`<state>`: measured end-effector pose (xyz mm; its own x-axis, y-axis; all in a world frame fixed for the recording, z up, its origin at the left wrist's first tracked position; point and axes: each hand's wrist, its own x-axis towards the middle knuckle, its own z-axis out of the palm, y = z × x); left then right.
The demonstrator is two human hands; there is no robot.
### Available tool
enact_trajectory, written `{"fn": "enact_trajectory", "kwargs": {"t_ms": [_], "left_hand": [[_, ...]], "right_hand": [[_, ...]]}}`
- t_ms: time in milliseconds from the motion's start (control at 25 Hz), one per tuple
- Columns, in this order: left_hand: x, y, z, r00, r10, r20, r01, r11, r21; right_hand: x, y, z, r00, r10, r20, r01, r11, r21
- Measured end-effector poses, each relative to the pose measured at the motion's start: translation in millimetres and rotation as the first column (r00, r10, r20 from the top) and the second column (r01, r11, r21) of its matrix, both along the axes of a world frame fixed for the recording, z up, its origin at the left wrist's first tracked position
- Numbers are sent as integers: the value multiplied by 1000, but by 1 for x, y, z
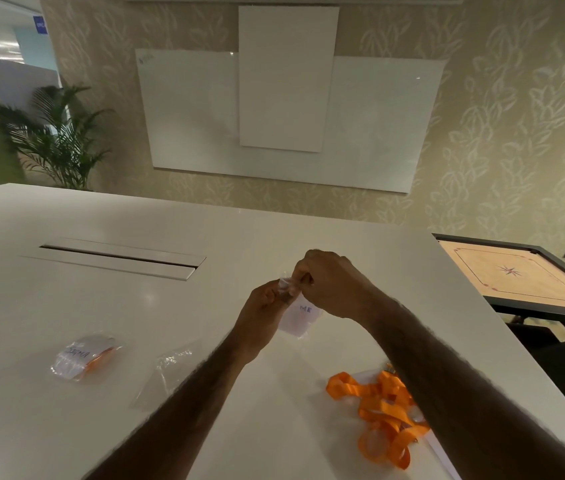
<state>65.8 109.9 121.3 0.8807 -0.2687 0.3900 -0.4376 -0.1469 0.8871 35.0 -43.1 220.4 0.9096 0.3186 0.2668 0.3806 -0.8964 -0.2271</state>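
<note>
Head view is showing me holding the clear badge sleeve (300,317) up off the surface (135,306), probably so its top edge is easy to work: my left grip (263,306) and right grip (329,282) are both pinching that edge, fingers curled tight. The sleeve, with its lettered card, is hanging just below and between the 2 grips; orange lanyards (381,407) are lying near my right forearm.

Three clear pouches (166,372), two name cards (300,317), one orange lanyard pile (381,407).
</note>
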Motion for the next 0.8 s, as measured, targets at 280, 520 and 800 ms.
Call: {"fn": "enact_trajectory", "kwargs": {"t_ms": [280, 520, 800], "left_hand": [[-1, 0, 3, 996, -69, -52, 61, 988, -145], [-2, 1, 6, 999, 28, -43, -37, 978, -204], [-2, -5, 9, 967, 249, 52, -235, 952, -197]], "right_hand": [[0, -2, -3, 988, -15, -151, 22, 999, 46], [5, -12, 2, 998, 19, -53, -14, 997, 82], [10, -14, -13, 989, -47, -139, 102, 901, 421]]}}
